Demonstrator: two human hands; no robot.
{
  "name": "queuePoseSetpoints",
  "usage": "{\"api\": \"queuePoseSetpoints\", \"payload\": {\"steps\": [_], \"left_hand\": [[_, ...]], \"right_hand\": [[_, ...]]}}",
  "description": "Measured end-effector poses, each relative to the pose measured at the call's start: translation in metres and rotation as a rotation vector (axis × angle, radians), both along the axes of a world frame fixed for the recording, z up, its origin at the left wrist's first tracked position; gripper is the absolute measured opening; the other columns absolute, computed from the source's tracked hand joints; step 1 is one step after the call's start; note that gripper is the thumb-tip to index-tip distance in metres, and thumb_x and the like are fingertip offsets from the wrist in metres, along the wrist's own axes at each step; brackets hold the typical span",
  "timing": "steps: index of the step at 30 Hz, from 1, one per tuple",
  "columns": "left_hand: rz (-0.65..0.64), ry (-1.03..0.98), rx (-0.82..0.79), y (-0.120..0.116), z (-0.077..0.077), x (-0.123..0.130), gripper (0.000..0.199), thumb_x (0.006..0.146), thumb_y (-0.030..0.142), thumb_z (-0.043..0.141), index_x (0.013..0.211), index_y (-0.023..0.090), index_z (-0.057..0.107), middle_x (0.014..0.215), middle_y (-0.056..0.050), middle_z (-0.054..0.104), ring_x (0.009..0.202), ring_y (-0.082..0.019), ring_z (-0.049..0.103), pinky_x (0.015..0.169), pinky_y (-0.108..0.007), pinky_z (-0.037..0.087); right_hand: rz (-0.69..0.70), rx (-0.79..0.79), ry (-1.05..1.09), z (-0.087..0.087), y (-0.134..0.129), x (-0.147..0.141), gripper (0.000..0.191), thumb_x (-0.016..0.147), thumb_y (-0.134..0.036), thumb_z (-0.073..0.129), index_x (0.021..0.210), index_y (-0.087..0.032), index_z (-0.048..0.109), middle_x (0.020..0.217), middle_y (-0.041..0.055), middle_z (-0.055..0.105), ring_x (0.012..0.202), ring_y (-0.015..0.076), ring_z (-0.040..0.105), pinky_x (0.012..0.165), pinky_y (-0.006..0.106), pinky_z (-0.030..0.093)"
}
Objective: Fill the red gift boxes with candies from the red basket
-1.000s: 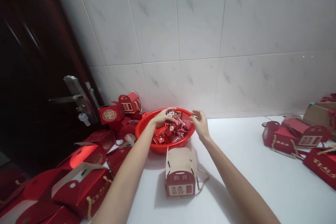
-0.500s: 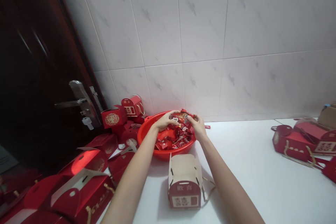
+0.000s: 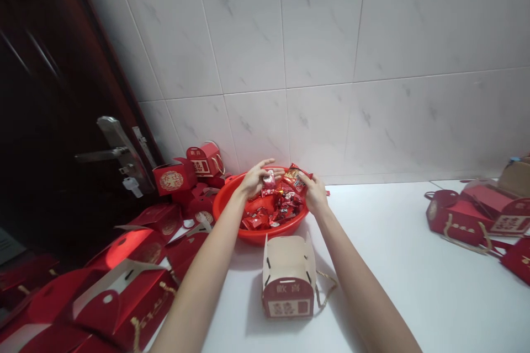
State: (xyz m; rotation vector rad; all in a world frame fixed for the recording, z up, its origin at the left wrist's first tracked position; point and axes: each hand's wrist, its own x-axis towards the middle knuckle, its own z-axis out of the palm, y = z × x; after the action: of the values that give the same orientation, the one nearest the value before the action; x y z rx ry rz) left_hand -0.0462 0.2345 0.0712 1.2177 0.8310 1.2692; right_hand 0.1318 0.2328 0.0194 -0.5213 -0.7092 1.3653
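Note:
Both hands are over a red plastic basin holding red-wrapped candies. My left hand has its thumb on a small pink-and-red candy packet, with the other fingers stretched out behind it. Over the basin's right side, my right hand pinches a larger red snack packet with a printed front. In front of the basin, between my forearms, stands a red gift box with its top open, its pale inside showing and a rope handle hanging at its right.
Many red gift boxes crowd the left side, some with flaps up. More red boxes lie at the right by a brown carton. A tiled wall closes off the back; a dark door with a handle stands left.
My hands have drawn apart from being close together over the candies. The small packet now shows in my left hand and the larger one in my right. The view has shifted slightly.

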Motion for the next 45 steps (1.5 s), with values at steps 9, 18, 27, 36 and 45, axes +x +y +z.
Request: {"api": "queuePoseSetpoints", "payload": {"steps": [9, 18, 27, 36, 45], "left_hand": [[-0.059, -0.096, 0.097, -0.009, 0.007, 0.013, 0.063, 0.078, 0.008, 0.062, 0.139, 0.017, 0.047, 0.118, -0.013, 0.073, 0.107, -0.023, 0.07, 0.099, -0.042, 0.052], [-0.013, 0.764, -0.017, 0.004, -0.011, 0.003, 0.03, 0.064, 0.012, 0.052, 0.088, 0.016, 0.07, 0.074, -0.005, 0.076, 0.055, -0.013, 0.062, 0.046, -0.02, 0.038], [-0.281, 1.106, -0.022, 0.008, -0.026, -0.001, 0.031, 0.05, 0.011, 0.067, 0.075, 0.023, 0.079, 0.078, 0.001, 0.077, 0.078, -0.02, 0.067, 0.061, -0.02, 0.045], [-0.267, 1.131, -0.071, 0.02, -0.049, 0.005, 0.016, 0.048, 0.017, 0.075, 0.063, 0.023, 0.075, 0.062, 0.002, 0.071, 0.057, -0.015, 0.059, 0.05, -0.02, 0.039], [-0.204, 1.022, -0.08, 0.014, -0.035, 0.0, 0.011, 0.051, 0.014, 0.078, 0.059, 0.019, 0.072, 0.056, 0.0, 0.067, 0.054, -0.015, 0.057, 0.053, -0.023, 0.042]], "right_hand": [[0.144, -0.051, -0.006, 0.009, -0.006, 0.001, 0.027, 0.075, -0.034, 0.079, 0.087, -0.021, 0.058, 0.083, 0.0015, 0.074, 0.075, 0.0202, 0.072, 0.06, 0.035, 0.064], [-0.017, -0.053, -0.022, 0.006, -0.003, -0.005, 0.019, 0.067, -0.02, 0.072, 0.079, -0.021, 0.058, 0.07, -0.0037, 0.069, 0.067, 0.0161, 0.068, 0.061, 0.03, 0.062], [-0.116, -0.047, -0.008, 0.002, 0.001, -0.007, 0.019, 0.065, -0.023, 0.071, 0.077, -0.021, 0.056, 0.068, -0.0032, 0.067, 0.068, 0.0172, 0.068, 0.064, 0.031, 0.06], [-0.201, -0.045, -0.051, -0.004, 0.003, -0.006, 0.022, 0.062, -0.023, 0.07, 0.078, -0.022, 0.054, 0.067, -0.0064, 0.065, 0.065, 0.0143, 0.064, 0.06, 0.026, 0.055], [-0.178, 0.021, -0.055, -0.004, 0.002, -0.007, 0.022, 0.065, -0.026, 0.074, 0.082, -0.02, 0.06, 0.075, -0.002, 0.071, 0.072, 0.0165, 0.068, 0.07, 0.03, 0.058]]}}
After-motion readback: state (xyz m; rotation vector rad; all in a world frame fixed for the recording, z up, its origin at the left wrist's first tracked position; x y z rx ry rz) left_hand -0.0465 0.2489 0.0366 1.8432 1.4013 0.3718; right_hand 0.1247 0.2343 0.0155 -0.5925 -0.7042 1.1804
